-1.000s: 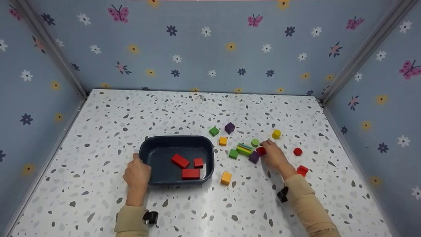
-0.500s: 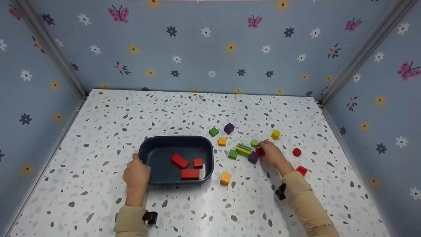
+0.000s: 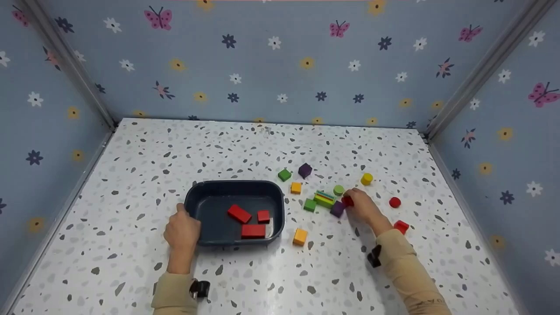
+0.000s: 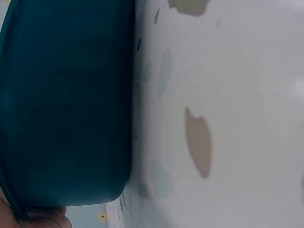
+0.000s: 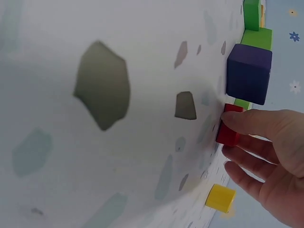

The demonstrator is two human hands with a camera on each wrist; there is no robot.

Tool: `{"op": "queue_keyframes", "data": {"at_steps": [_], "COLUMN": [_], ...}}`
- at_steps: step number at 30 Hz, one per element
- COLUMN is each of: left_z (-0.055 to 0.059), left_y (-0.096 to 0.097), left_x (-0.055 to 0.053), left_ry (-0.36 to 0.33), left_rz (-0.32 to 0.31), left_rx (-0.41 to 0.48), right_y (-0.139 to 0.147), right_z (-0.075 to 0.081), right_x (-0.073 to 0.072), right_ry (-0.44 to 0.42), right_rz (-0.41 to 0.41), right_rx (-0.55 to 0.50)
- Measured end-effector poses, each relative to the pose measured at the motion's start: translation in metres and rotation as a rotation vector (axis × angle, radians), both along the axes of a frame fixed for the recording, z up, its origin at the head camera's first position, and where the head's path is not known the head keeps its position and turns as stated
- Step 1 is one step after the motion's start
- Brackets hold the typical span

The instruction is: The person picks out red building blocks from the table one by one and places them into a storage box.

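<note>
My left hand (image 3: 182, 229) grips the left rim of a dark blue rectangular tub (image 3: 210, 218); in the left wrist view its curled fingers (image 4: 47, 218) show under the rim. Inside the tub lie three red blocks, one of them a small cube (image 3: 263, 216). My right hand (image 3: 365, 206) pinches a red block (image 5: 230, 124) between thumb and fingers, low over the table. Right beside that block stands a purple cube (image 5: 249, 73). A light green cylinder (image 3: 338, 190) and a green block with coloured strips on top (image 3: 324, 199) are close by.
A red ball-like piece (image 3: 395, 202), another red block (image 3: 401, 226) and a yellow cylinder (image 3: 366, 178) lie around the right arm. Orange blocks, one nearer the front (image 3: 299, 236), and green and purple cubes lie right of the tub. Patterned walls enclose the white speckled table (image 3: 245, 148).
My right hand has shifted very slightly, with its fingers staying at the red block. The left hand and the tub hold their place.
</note>
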State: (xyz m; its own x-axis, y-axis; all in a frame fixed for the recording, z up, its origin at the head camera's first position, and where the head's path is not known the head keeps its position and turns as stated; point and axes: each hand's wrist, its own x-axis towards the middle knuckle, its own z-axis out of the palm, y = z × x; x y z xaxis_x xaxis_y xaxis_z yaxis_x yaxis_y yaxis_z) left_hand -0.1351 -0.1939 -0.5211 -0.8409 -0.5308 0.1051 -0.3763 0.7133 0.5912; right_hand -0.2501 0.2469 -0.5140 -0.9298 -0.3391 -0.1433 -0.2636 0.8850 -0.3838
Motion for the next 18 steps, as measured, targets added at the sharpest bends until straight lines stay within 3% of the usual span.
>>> {"op": "queue_keyframes", "data": {"at_steps": [18], "left_z": [0.002], "left_y": [-0.001], "left_x": [0.0], "left_ry": [-0.032], "left_rz": [-0.016], "left_rx": [0.013], "right_y": [-0.003], "right_z": [0.009], "right_x": [0.013], "right_ry": [0.066], "right_rz": [-0.111], "right_rx": [-0.084]}}
